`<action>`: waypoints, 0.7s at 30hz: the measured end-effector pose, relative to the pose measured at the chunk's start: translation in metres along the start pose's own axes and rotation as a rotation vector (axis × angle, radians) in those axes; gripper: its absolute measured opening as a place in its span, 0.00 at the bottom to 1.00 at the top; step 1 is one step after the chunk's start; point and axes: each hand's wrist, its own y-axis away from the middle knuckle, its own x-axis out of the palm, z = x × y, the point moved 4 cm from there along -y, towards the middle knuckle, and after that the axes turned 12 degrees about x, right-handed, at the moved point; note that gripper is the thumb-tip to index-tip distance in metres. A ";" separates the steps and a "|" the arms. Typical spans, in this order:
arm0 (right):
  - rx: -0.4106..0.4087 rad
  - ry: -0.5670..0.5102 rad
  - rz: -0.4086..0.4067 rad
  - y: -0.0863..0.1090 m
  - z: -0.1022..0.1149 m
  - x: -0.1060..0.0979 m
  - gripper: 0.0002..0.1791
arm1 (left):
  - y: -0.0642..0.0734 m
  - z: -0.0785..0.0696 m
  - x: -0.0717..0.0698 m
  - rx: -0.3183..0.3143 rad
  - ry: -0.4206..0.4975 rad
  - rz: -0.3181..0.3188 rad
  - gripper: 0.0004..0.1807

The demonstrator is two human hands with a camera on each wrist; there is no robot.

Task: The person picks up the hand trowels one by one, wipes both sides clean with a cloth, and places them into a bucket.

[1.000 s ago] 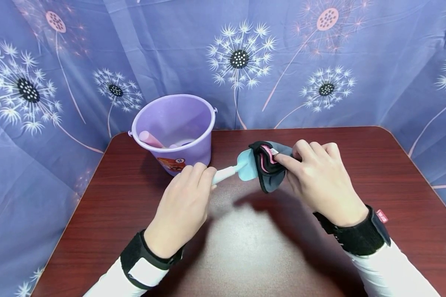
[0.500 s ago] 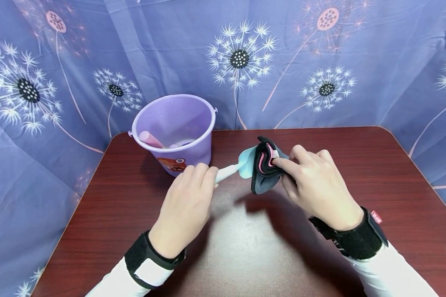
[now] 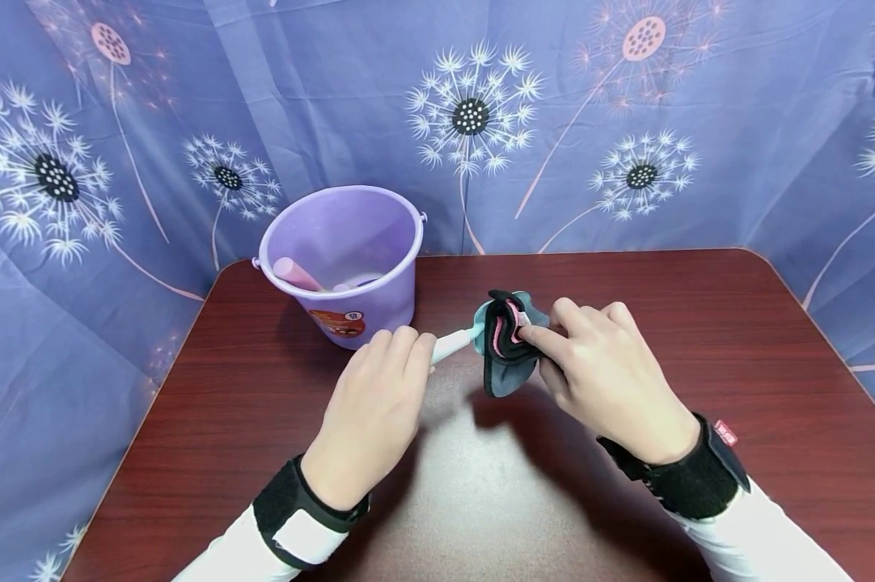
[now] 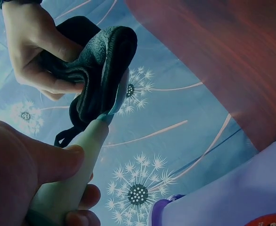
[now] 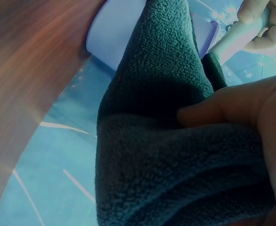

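My left hand (image 3: 374, 408) grips the white handle of a small toy shovel (image 3: 450, 346), its light blue blade pointing right. Over that blade lies a folded dark grey cloth (image 3: 509, 378) with black and pink edging, which my right hand (image 3: 608, 380) pinches between thumb and fingers. The cloth hides most of the blade; a thin blue rim shows at its left. In the left wrist view the cloth (image 4: 98, 70) touches the blade (image 4: 121, 92) close to the handle (image 4: 74, 174). Thick fleecy folds of the cloth (image 5: 147, 141) fill the right wrist view.
A purple bucket (image 3: 401, 303) stands at the back left of the dark red wooden table (image 3: 670, 299). Inside it are a pink rod-shaped piece (image 3: 297, 273) and other items, partly hidden. Behind the table hangs a blue curtain (image 3: 365, 105) with dandelion prints.
The cloth and my right hand have moved left and slightly down along the blade, covering more of it. My left hand has shifted slightly right and down with the shovel.
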 end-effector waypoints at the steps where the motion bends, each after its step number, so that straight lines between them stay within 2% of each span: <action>1: -0.004 0.000 -0.002 0.000 0.001 0.000 0.17 | 0.000 0.000 0.000 0.002 0.001 -0.001 0.12; 14: -0.032 -0.030 0.009 0.000 0.008 0.000 0.19 | 0.000 -0.001 0.002 -0.002 -0.004 0.015 0.12; 21: -0.011 -0.109 0.030 -0.001 0.009 0.000 0.21 | 0.000 0.000 0.002 -0.004 -0.012 0.006 0.11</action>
